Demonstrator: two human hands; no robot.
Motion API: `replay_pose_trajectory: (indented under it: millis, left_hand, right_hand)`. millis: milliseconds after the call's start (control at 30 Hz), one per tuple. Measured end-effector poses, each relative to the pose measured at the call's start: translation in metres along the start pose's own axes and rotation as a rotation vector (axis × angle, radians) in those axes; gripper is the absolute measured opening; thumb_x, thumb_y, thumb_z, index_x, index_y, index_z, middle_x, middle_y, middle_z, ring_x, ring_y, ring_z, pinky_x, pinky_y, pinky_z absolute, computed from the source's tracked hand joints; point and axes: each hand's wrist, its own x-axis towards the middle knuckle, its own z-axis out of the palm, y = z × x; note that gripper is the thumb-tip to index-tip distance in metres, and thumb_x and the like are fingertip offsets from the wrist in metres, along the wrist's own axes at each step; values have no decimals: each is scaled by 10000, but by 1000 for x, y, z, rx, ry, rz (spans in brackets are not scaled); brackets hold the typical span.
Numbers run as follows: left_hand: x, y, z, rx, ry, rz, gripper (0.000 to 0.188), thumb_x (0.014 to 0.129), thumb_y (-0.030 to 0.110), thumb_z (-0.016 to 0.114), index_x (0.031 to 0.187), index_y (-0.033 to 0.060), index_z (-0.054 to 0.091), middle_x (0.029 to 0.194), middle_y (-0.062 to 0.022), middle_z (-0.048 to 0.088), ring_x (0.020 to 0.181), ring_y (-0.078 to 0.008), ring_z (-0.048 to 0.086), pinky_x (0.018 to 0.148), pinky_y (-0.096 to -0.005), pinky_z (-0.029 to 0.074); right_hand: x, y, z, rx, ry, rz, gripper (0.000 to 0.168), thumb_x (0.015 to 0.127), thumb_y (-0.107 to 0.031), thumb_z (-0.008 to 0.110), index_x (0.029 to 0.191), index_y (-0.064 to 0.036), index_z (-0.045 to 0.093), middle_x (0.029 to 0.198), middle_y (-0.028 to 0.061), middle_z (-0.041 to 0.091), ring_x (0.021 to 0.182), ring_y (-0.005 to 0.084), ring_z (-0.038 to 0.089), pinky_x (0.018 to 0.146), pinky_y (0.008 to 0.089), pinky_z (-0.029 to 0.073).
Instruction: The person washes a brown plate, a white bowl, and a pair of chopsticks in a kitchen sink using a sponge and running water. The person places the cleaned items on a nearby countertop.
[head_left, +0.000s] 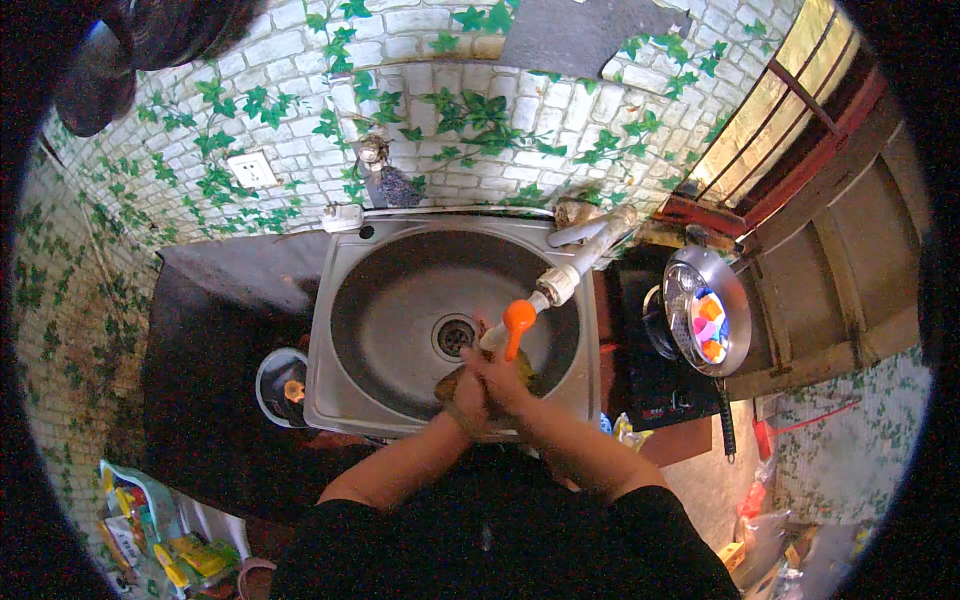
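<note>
Both of my hands are over the front of a stainless steel sink (390, 375), pressed together beneath the tap. My left hand (468, 396) touches my right hand (502, 381), and their fingers overlap. Whether anything lies between the palms is hidden. Brownish patches show beside the hands; I cannot tell if they are reflections or an object. A white plastic tap pipe (585, 259) slants in from the back right, with an orange tap handle (519, 319) just above my fingers. Behind my hands is the round drain (454, 336).
To the right, a steel pan (733, 300) with a perforated steel piece and colourful items sits on a black cooktop (660, 394). A container (261, 386) stands left of the sink. A wall socket (253, 171) and a white plug (343, 217) are at the back left.
</note>
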Motion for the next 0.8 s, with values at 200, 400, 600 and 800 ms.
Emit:
replay_pose_trajectory:
  millis: [200, 400, 600, 800]
  left_hand:
    - [29, 13, -31, -8, 17, 82, 502, 983, 373, 306, 1412, 114, 275, 1378, -60, 358, 1229, -207, 387, 1021, -319, 316]
    - [2, -19, -62, 531, -31, -50, 438, 973, 359, 341, 1330, 107, 375, 1219, -79, 483, 1116, -238, 474, 942, -368, 396]
    - [7, -3, -44, -108, -466, -192, 470, 977, 369, 324, 1366, 106, 333, 1304, -74, 418, 1183, -228, 420, 991, -352, 349]
    - [27, 26, -21, -140, -10, -73, 494, 974, 380, 329, 1379, 97, 317, 1339, -74, 392, 1216, -226, 394, 1012, -349, 328]
  right_hand:
    - [-31, 18, 21, -38, -7, 20, 638, 848, -303, 604, 1339, -23, 308, 1307, 180, 436, 1197, 332, 435, 987, 425, 352]
    - [-8, -17, 11, 130, 10, 200, 657, 853, -197, 608, 1399, -76, 261, 1368, 106, 355, 1235, 237, 348, 1016, 353, 286]
    - [8, -11, 3, -48, -23, 177, 670, 815, -230, 653, 1369, -47, 324, 1354, 121, 390, 1225, 235, 371, 1007, 349, 304]
    - [-26, 9, 24, -111, -47, 45, 738, 789, -335, 665, 1347, -13, 306, 1369, 204, 361, 1251, 318, 367, 1024, 414, 304]
